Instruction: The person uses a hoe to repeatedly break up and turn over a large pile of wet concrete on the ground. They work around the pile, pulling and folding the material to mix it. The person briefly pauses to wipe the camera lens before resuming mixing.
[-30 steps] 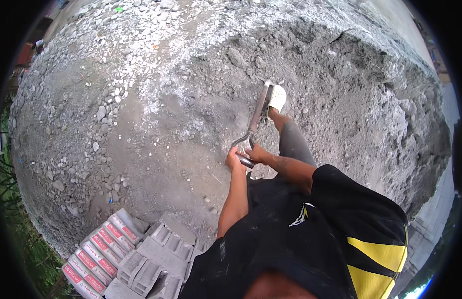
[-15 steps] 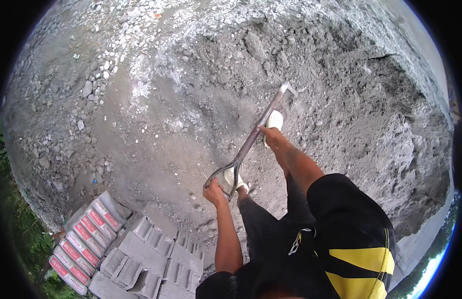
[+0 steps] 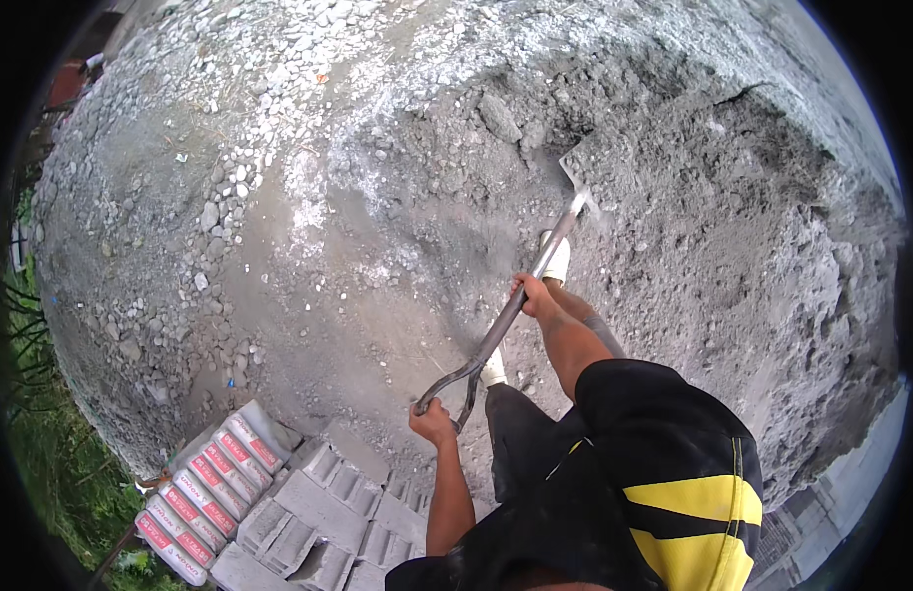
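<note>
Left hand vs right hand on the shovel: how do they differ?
Position: the left hand is at the forked handle end; the right hand is partway along the shaft.
Surroundings: the left hand is nearer the concrete blocks; the right hand is nearer the blade.
Shared: both are bare and closed on the same shovel.

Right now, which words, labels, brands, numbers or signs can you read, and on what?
White-and-red bags: bold printed lettering shows; I won't copy its wording.
Black-and-yellow shirt: a small pale mark, too obscured to read.
Shovel: no lettering can be made out.
</note>
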Demonstrator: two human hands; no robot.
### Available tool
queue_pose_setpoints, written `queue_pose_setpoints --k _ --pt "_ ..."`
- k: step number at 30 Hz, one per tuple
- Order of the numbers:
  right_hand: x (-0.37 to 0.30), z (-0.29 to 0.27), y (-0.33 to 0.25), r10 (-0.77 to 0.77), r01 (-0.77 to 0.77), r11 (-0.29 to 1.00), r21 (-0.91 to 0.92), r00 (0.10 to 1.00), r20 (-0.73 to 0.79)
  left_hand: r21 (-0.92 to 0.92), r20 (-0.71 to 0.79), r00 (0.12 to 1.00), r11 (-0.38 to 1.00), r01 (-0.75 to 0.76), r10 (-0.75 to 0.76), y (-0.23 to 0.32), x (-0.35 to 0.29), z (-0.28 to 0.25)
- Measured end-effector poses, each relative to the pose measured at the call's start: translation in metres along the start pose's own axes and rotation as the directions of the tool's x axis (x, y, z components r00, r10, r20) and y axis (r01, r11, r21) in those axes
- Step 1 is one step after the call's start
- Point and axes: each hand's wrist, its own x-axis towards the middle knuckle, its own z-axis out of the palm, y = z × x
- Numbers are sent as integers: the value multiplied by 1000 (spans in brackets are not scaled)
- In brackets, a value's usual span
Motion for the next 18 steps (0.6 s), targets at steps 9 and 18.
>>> queue_pose_setpoints --k 9,18 --pt "-128 -35 68 -146 143 958 247 989 -5 -56 291 932 976 -211 218 17 20 -112" --pt "-224 -172 207 -114 165 821 546 985 -126 249 592 719 766 -593 364 -28 22 -186"
